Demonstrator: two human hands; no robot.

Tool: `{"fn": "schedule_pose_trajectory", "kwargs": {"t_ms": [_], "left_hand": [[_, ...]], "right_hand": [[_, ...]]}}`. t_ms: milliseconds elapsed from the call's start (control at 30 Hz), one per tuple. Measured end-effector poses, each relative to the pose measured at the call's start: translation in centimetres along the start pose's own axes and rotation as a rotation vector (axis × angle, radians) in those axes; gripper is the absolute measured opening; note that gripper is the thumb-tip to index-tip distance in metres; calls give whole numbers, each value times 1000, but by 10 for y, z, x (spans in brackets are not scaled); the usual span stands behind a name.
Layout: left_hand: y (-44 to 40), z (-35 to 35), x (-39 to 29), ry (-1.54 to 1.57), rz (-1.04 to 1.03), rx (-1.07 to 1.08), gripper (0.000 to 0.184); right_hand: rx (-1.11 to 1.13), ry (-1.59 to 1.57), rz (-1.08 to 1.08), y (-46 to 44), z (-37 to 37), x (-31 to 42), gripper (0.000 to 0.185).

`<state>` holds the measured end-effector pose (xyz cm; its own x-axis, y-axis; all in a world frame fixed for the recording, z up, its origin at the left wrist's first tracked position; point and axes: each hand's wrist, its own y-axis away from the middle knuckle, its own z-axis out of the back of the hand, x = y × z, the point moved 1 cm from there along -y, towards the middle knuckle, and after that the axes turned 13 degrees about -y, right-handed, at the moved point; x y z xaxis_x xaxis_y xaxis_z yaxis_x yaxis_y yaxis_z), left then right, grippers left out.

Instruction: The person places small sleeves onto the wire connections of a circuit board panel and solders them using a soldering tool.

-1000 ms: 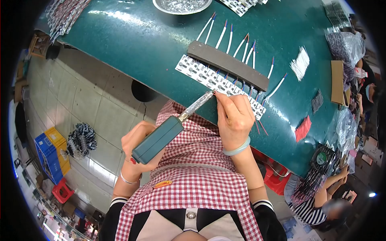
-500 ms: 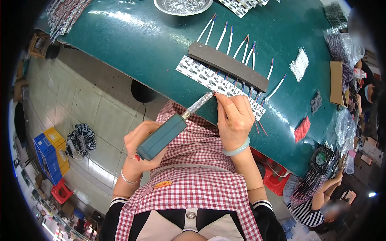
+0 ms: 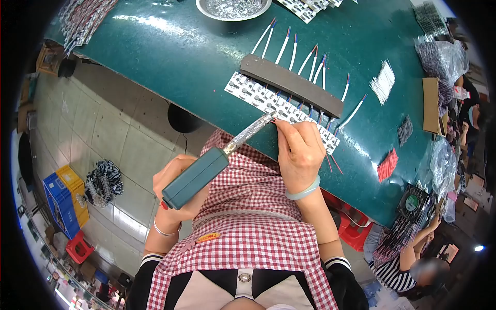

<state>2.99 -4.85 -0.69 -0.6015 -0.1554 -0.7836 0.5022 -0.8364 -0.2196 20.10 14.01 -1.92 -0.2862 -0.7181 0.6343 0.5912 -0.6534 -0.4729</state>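
Note:
My left hand [image 3: 173, 175] is wrapped around the green handle of a soldering iron [image 3: 196, 178]. The iron's metal barrel points up to the right, its tip at the near edge of a white circuit board strip [image 3: 250, 92]. My right hand [image 3: 302, 152] is pinched beside that tip on a thin red wire [image 3: 274, 120], mostly hidden by the fingers. A dark bar [image 3: 292, 85] lies along the strip's far side. White cables [image 3: 283, 47] with red and blue ends pass under it toward the board. Loose red wires [image 3: 336, 164] stick out below my right hand.
A metal bowl [image 3: 235, 18] stands at the table's far edge near more board strips [image 3: 305, 10]. To the right lie white wire pieces [image 3: 382, 82], dark wire pieces [image 3: 405, 130] and red wire pieces [image 3: 386, 165]. Another person [image 3: 395, 274] sits at lower right.
My left hand and the iron's handle have shifted down and left, while the tip stays at the strip's edge. My right hand has hardly moved.

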Motion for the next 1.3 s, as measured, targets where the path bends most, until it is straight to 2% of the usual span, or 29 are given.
{"fn": "schedule_pose_trajectory", "kwargs": {"t_ms": [233,400,500,633,800,1133,1300], "left_hand": [[-3,-1,-2,-26,-46,-9,28],[2,1,5,-7,19,-28,30],[-2,3,1,-21,36,-42,27],[-4,5,5,-43,-65,-47,30],[1,7,8,-12,9,-56,28],[-3,7,7,-38,31,-16,27],[-4,4,8,-19,40,-20,22]], "right_hand": [[6,4,-41,0,3,3,21],[78,10,-88,3,29,17,24],[13,-5,-30,-3,40,30,27],[-22,-81,25,-15,18,31,28],[-31,-53,58,-11,-18,11,24],[-19,-28,11,-11,-21,11,23],[-16,-13,2,-11,-21,12,24]]}}
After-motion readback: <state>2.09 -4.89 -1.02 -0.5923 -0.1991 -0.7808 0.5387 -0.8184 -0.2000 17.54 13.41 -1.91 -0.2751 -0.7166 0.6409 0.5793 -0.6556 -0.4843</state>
